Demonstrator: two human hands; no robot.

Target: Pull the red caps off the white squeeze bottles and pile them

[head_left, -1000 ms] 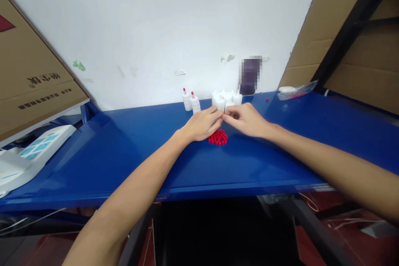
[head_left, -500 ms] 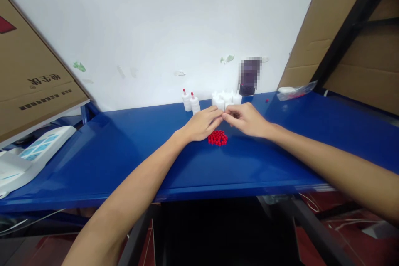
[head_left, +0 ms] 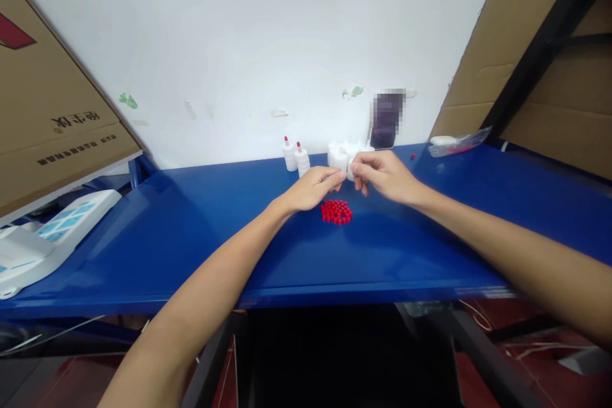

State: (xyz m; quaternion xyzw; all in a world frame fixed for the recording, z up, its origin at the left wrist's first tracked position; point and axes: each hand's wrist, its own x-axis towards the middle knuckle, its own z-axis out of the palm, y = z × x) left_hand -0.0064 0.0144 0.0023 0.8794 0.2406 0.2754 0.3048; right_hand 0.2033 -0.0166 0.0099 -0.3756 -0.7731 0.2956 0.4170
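My left hand [head_left: 315, 187] is closed, thumb pressed against the fingers, just above a heap of small red caps [head_left: 336, 211]. My right hand [head_left: 382, 174] is curled in a pinch a short gap to the right of it, in front of a group of white bottles [head_left: 338, 159]. Whatever either hand's fingertips hold is hidden or too small to make out. Left of the group stand two white squeeze bottles, one in back [head_left: 289, 158] and one in front [head_left: 302, 162], each with a red cap on its pointed tip.
A phone [head_left: 386, 120] leans on the wall behind the bottles. One loose red cap [head_left: 413, 156] and a clear plastic bag [head_left: 461, 143] lie farther right on the blue table [head_left: 191, 236]. At left are a white-and-blue device [head_left: 64, 223] and a large cardboard box [head_left: 57, 102].
My hands were touching at the fingertips and are now apart, the right one shifted a little to the right. The whole view has shifted slightly.
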